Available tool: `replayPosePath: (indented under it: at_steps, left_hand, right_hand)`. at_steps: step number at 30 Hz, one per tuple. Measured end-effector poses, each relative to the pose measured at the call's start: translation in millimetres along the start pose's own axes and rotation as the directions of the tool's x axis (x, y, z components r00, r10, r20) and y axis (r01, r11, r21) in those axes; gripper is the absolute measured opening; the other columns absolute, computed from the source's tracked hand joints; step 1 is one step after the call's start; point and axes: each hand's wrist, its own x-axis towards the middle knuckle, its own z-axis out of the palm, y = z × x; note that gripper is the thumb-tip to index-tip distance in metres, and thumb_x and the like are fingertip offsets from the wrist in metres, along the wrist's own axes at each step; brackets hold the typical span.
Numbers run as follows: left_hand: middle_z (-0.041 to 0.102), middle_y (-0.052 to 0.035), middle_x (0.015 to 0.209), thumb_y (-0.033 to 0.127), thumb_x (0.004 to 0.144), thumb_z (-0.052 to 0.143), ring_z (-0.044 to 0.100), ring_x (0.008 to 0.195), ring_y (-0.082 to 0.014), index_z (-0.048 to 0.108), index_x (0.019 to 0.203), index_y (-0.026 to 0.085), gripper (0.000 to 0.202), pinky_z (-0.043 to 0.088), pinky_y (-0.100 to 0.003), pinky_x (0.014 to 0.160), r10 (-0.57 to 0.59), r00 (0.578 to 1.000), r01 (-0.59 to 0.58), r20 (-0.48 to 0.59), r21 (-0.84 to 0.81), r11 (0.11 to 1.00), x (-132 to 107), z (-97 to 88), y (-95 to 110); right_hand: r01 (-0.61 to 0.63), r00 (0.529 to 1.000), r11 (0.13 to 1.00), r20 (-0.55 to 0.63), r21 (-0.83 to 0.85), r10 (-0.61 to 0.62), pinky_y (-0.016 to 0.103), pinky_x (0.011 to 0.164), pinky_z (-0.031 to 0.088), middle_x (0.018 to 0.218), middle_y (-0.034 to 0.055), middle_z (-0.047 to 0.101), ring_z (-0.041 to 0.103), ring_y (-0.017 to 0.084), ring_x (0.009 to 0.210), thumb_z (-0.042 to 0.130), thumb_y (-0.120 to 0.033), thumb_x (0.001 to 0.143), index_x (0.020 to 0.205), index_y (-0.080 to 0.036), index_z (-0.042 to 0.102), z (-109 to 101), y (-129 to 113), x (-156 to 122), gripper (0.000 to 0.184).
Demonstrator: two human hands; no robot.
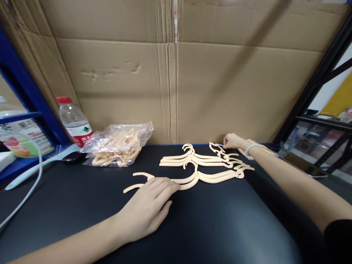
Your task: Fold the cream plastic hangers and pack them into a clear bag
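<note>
A beige plastic folding clothes hanger (217, 178) lies on the black table, its hook pointing away from me. My left hand (154, 207) rests over the left arm of this hanger, fingers stretched out together and thumb apart below. Just behind it, several similar hangers (176, 160) lie stacked, their hooks bunched together. At the back right, my right hand (233, 141) has its fingers pinched together at a small beige hanger piece (216, 147). The fingertips partly hide how that piece is gripped. A pale beaded bracelet circles the right wrist.
Clear plastic bags (118, 145) of beige hanger parts lie at the back left, beside a red-capped water bottle (74, 123). Another wrapped bundle (265, 147) sits behind my right wrist. A white cable (38, 176) curves along the left. Cardboard (233, 80) walls the back.
</note>
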Motion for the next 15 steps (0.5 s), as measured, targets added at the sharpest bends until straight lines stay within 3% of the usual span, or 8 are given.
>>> replayPosePath:
  at_steps: [4,7,9,11,13,15]
  left_hand:
    - [0.058,-0.0108,0.122,0.007,0.089,0.043,0.053,0.113,-0.024,0.045,0.127,0.018,0.039,0.044,-0.037,0.096,0.005,1.0,-0.005,-0.002,0.004,1.0,1.2,-1.9,1.1]
    - [0.059,-0.0108,0.12,0.007,0.089,0.044,0.053,0.112,-0.0233,0.045,0.125,0.017,0.038,0.044,-0.036,0.095,0.03,0.999,-0.03,-0.026,0.007,1.0,1.5,-2.7,1.6]
    - [0.061,-0.0103,0.117,0.007,0.089,0.045,0.055,0.11,-0.0231,0.047,0.125,0.017,0.038,0.044,-0.036,0.094,0.032,0.996,-0.032,-0.078,0.012,0.999,0.9,-2.7,1.7]
    - [0.063,-0.0095,0.114,0.008,0.088,0.047,0.057,0.107,-0.0231,0.048,0.123,0.019,0.037,0.044,-0.036,0.092,0.015,0.988,-0.014,-0.156,0.003,1.0,0.2,-2.7,2.1]
    - [0.064,-0.0085,0.111,0.01,0.088,0.049,0.059,0.104,-0.0229,0.052,0.12,0.02,0.034,0.045,-0.035,0.09,-0.048,0.971,0.035,-0.232,-0.064,0.997,0.8,-3.9,3.7]
    - [0.066,-0.0075,0.107,0.016,0.089,0.052,0.061,0.099,-0.0223,0.056,0.113,0.021,0.025,0.046,-0.033,0.087,-0.217,0.939,0.151,-0.265,-0.249,0.957,3.6,-6.7,6.6]
  right_hand:
    - [0.031,0.999,0.993,0.013,0.113,-0.032,0.033,0.074,0.055,0.098,0.0039,0.066,0.064,0.017,0.083,0.059,-0.033,0.094,0.098,-0.014,0.065,-1.9,3.7,-3.6,0.02]
    - [0.088,0.996,0.973,-0.03,0.213,-0.084,0.029,0.071,0.055,0.085,0.0034,0.069,0.065,0.016,0.076,0.065,-0.024,0.088,0.086,-0.012,0.067,-5.6,5.4,-11.3,0.012]
    - [0.135,0.99,0.95,-0.081,0.281,-0.116,0.026,0.066,0.053,0.078,0.0044,0.071,0.066,0.016,0.07,0.065,-0.014,0.08,0.085,-0.012,0.069,-9.9,5.8,-17.9,0.007]
    - [0.186,0.979,0.923,-0.142,0.337,-0.145,0.024,0.061,0.052,0.074,0.0052,0.073,0.066,0.016,0.065,0.062,-0.01,0.074,0.089,-0.011,0.072,-15.9,5.3,-24.1,0.017]
    - [0.236,0.962,0.899,-0.219,0.369,-0.163,0.026,0.06,0.051,0.071,0.0054,0.072,0.065,0.016,0.062,0.06,-0.011,0.073,0.087,-0.012,0.073,-22.8,1.9,-29.6,0.02]
    - [0.288,0.933,0.878,-0.318,0.381,-0.168,0.028,0.062,0.051,0.069,0.0059,0.071,0.064,0.017,0.063,0.059,-0.013,0.072,0.08,-0.013,0.072,-29.5,-7.4,-36.0,0.014]
